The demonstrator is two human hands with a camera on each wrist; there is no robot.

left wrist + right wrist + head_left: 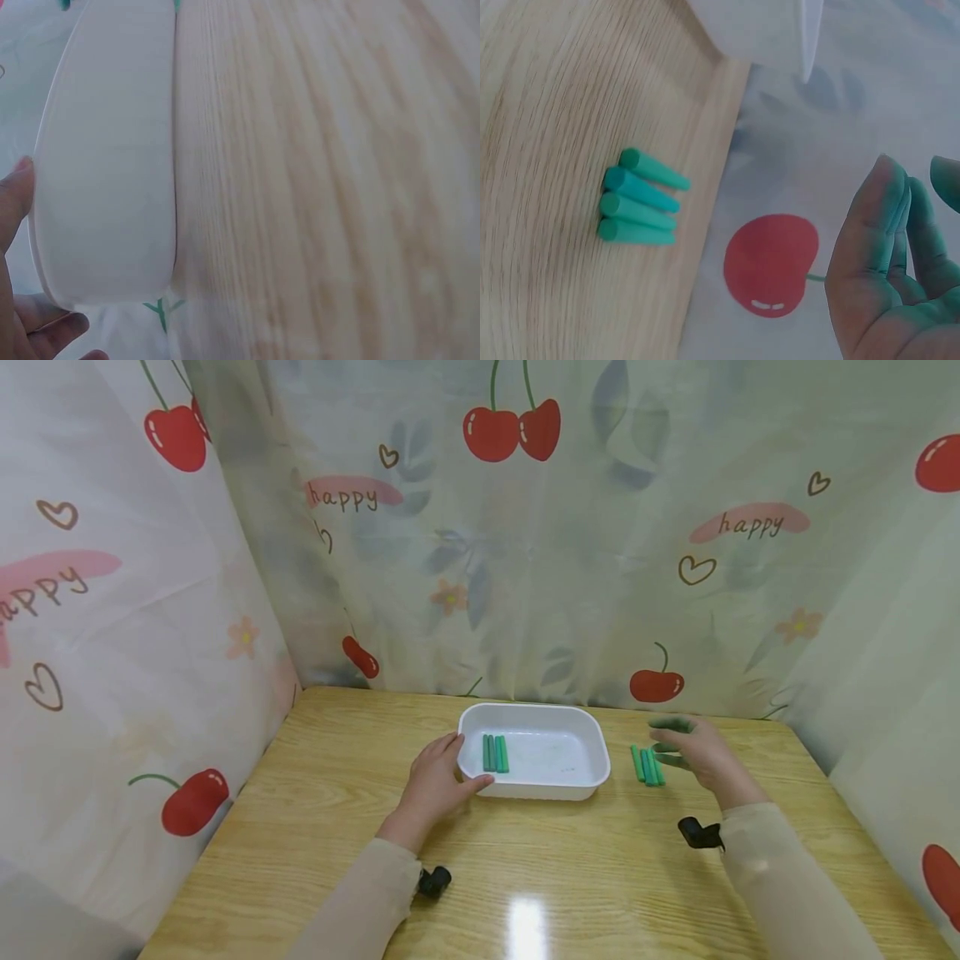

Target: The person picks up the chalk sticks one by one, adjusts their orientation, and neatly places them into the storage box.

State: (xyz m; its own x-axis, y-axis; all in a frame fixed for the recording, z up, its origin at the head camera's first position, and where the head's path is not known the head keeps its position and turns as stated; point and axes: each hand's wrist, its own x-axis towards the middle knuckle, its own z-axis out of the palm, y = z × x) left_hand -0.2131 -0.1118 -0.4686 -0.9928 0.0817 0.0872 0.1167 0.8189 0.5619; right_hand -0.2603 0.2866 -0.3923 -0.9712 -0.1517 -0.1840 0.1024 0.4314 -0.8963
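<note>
A white plastic tub [555,792] stands towards the back of the table, with several green chalk sticks [495,753] side by side at its left end. My left hand [435,781] holds the tub's near left corner, thumb on the front rim and fingers along the left side. The left wrist view shows the tub's wall [112,165] close up beside that thumb. To the right of the tub, more green chalk sticks [641,211] lie in a row on the table. My right hand [697,756] hovers over them, holding nothing; its fingers [870,232] are stained green.
The wooden table [600,877] ends at a patterned curtain [525,568] just behind the tub, and curtains also hang at both sides. A small black camera [699,833] sits on the right wrist, another [435,882] on the left.
</note>
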